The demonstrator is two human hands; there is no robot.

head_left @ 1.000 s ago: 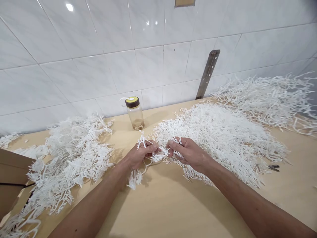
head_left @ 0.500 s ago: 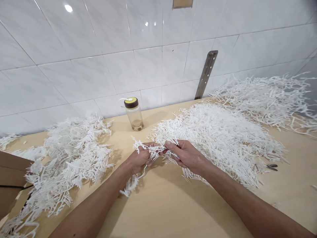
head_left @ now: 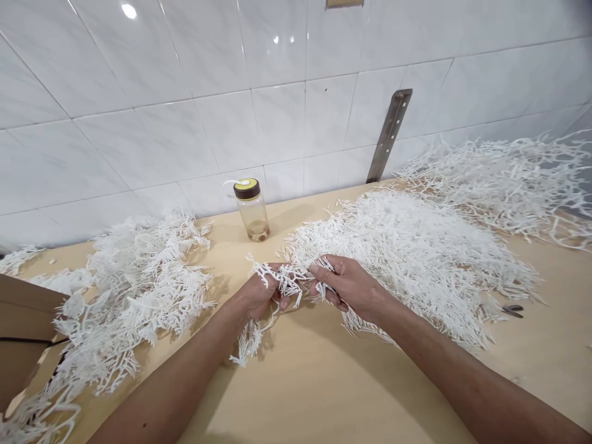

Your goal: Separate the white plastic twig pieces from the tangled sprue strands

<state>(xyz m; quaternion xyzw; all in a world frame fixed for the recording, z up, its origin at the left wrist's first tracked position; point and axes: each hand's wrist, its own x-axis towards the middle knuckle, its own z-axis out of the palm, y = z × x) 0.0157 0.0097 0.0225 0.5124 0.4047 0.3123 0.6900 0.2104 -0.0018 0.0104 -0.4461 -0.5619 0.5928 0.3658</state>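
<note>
My left hand (head_left: 259, 295) is closed on a white branching piece (head_left: 289, 277) above the table, and part of it dangles below the wrist. Close beside it on the right, my right hand (head_left: 346, 285) pinches white strands between thumb and fingers. Whether both hands hold the same piece is hard to tell. Behind and to the right of my right hand lies a wide heap of short white strands (head_left: 416, 259). A looser pile of white branching pieces (head_left: 148, 277) spreads over the table's left side.
A clear bottle (head_left: 253, 216) with a dark and yellow lid stands near the tiled wall. A metal bracket (head_left: 389, 135) leans there. Longer white branches (head_left: 513, 179) lie back right, a small dark tool (head_left: 513, 311) at right, a cardboard box (head_left: 28, 333) at left.
The white piece between my hands has turned and spread a little, and more strands show in my right hand's grasp. The view has shifted slightly.
</note>
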